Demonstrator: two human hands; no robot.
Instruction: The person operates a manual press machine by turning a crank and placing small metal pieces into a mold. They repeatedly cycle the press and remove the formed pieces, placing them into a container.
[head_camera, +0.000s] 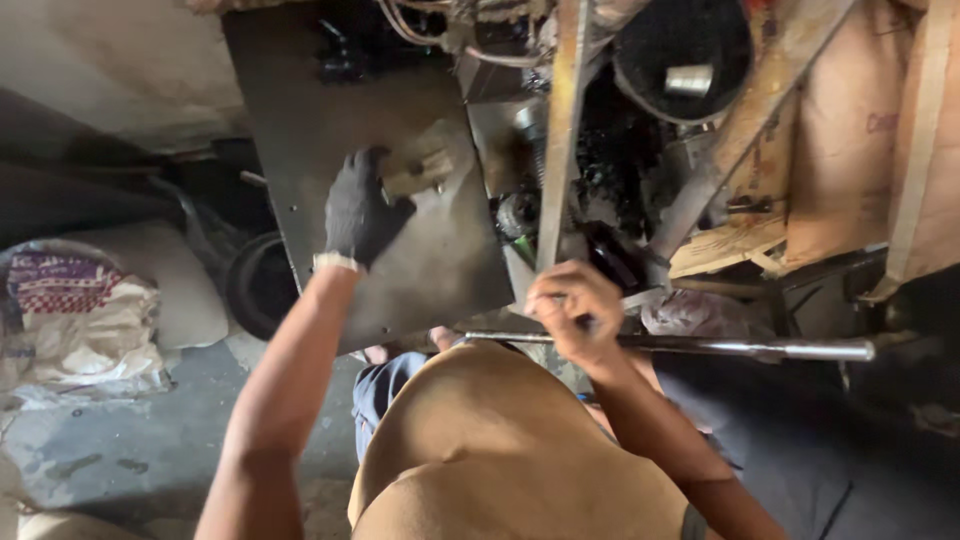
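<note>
Your gloved left hand (358, 215) presses a small tan block (420, 170) against the grey metal panel (440, 250); your bare right hand (575, 312) grips a long steel rod (700, 346).

Your left fingers curl round the block's edge, hiding what lies under it. Your right fist is closed on the rod, covering part of it; the rod lies nearly level, its long axis running left to right, its thicker end pointing right. Above, a dark round tub (685, 55) holds a small metal cylinder (690, 80). The machinery behind the upright metal strip (562, 130) is too dark to make out.
</note>
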